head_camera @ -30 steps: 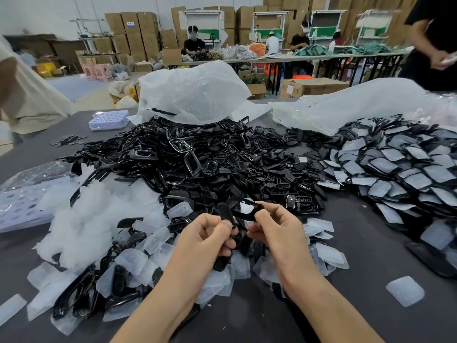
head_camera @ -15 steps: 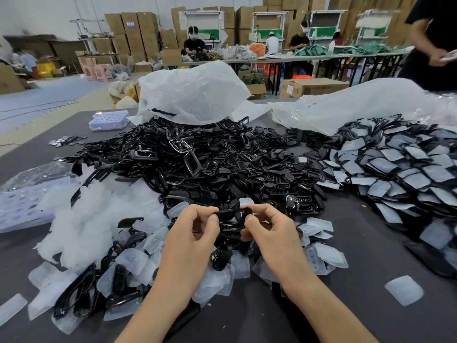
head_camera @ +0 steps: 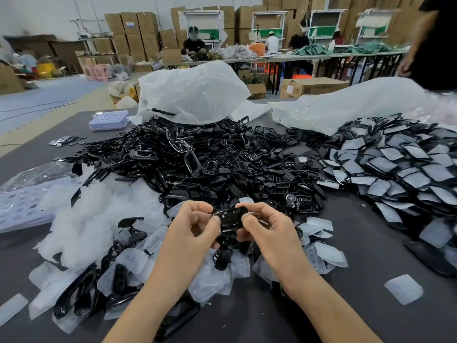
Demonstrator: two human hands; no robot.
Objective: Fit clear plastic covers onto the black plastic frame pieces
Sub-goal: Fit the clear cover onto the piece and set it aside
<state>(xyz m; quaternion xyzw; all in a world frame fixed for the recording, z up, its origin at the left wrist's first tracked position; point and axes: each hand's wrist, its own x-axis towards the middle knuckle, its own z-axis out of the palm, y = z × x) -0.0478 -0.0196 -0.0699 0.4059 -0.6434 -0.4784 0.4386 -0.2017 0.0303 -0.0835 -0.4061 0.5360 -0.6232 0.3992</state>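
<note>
Half a second ago the piece was edge-on, a thin dark strip between my hands. Now the black frame piece (head_camera: 228, 219) is turned so its glossy broad face looks up at me, though the hands themselves have hardly moved. My left hand (head_camera: 190, 231) pinches its left end and my right hand (head_camera: 268, 231) its right end, fingers (head_camera: 247, 218) curled and thumbs pressed on the near rim. The piece is held in the air just above the near clutter, in front of the big heap of black frames (head_camera: 210, 164).

I cannot tell whether a clear cover already sits on the held piece. Its face shines and carries a few pale dots, but the thumbs hide both ends. Under my wrists the loose clear covers (head_camera: 138, 263) and a few frames overlap, so single pieces are hard to pick apart. The covered pieces (head_camera: 395, 174) on the right run out of frame, and a standing person (head_camera: 435, 45) there is cut off at the top corner.

Bare worktop (head_camera: 358, 246) lies open to the right of my right forearm, with one stray cover (head_camera: 403, 289) on it. The worktop's near edge is out of view, and its left edge shows far left beside the floor.
</note>
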